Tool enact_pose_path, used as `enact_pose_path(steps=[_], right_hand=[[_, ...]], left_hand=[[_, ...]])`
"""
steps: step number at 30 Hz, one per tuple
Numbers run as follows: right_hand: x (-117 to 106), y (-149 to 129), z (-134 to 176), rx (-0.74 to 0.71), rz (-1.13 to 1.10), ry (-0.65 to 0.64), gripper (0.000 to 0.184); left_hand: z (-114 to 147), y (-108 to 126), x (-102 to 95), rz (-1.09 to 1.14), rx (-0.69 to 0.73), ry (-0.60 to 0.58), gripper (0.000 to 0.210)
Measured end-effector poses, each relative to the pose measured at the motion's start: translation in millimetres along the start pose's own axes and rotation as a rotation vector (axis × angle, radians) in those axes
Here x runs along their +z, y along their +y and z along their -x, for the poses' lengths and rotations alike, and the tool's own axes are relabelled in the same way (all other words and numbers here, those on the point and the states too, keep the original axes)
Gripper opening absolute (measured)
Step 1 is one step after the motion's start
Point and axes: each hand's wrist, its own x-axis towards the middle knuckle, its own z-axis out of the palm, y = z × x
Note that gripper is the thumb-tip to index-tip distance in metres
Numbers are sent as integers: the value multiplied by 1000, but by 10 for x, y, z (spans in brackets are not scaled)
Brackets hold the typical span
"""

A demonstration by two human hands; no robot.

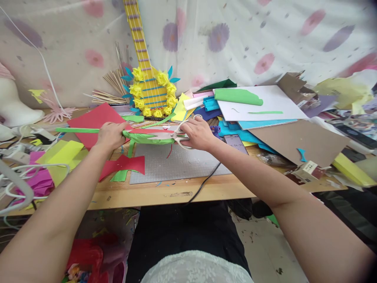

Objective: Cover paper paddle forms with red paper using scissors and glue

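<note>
My left hand [111, 135] is closed on green crepe paper [141, 138], with a long green strip [78, 130] sticking out to its left. A red paper strip [144, 131] runs along the top of the green paper. My right hand [198, 133] grips white-handled scissors [161, 136], fingers in the loops. Their blades point left and lie at the red and green paper; whether they cut into it I cannot tell. Below is a grey cutting mat [182, 167], with a notched red paper piece [125, 165] over its left edge.
Behind my hands stands a yellow paper guitar [153, 92] with yellow flowers. Red paper [96, 118] and thin sticks [108, 96] lie left of it. To the right are a green roll [238, 96], white board [265, 106], brown cardboard [297, 139] and a phone [235, 144]. A black cable [203, 183] crosses the table edge.
</note>
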Motion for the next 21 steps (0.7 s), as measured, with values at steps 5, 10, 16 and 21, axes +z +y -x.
enact_pose_path(steps=[5,10,16,21], right_hand=[[30,23,21,34,-14,9,32],[196,58,144,107,-47,31,32],[443,49,280,134,-38,38,27],[632,80,339,-2,1,102,28]], left_hand=[[37,13,-6,-11,-24,35,44],[115,-6,6,43,-146,194,51],[153,60,73,107,-155,236,51],[148,150,235,39,-124,174,53]])
